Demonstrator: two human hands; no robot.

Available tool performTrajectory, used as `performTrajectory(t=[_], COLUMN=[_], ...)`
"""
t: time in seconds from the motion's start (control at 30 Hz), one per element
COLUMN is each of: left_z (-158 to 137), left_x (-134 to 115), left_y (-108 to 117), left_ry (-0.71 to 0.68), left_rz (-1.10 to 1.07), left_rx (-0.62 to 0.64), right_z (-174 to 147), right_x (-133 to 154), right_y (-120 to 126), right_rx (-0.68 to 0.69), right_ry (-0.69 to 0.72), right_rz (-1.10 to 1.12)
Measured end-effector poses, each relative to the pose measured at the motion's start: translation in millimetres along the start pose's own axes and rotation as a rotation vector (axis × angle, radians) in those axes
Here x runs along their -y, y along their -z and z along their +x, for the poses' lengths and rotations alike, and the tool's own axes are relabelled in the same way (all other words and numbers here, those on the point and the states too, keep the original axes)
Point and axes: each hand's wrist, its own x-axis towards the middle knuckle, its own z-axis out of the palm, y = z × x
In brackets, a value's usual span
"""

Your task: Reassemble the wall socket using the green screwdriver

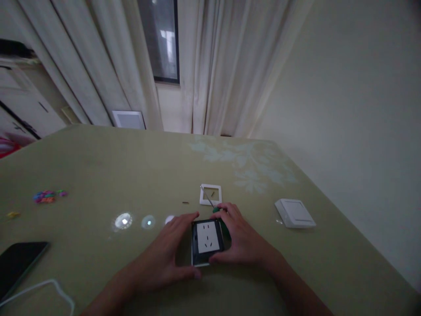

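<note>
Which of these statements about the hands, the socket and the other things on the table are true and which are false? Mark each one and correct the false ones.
1. Both hands hold the socket between them. True: left hand and right hand grip its sides.
2. The white frame lies beyond the hands. True.
3. The white switch lies left of the hands. False: it lies to the right.
4. The dark phone sits at the table's left near edge. True.
5. The screwdriver lies beside the phone. False: its green handle is at the right hand.
</note>
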Motion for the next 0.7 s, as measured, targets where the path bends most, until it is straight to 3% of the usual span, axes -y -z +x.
performTrajectory(t=[0.27, 0.7], left_z=[2.5, -0.9], left_x=[-3.2, 2.9], left_y=[-6.0, -9.5], left_ry=[0.023, -0.075], left_rz=[0.055, 0.208], left_rx=[0.035, 0.008], right_z=[-16.6, -19.8], right_x=[0.0, -1.1], right_y=[-0.2, -2.9], right_rx=[0.007, 0.020], right_ry=[-0.019, -0.031], right_rz=[0.008, -0.008])
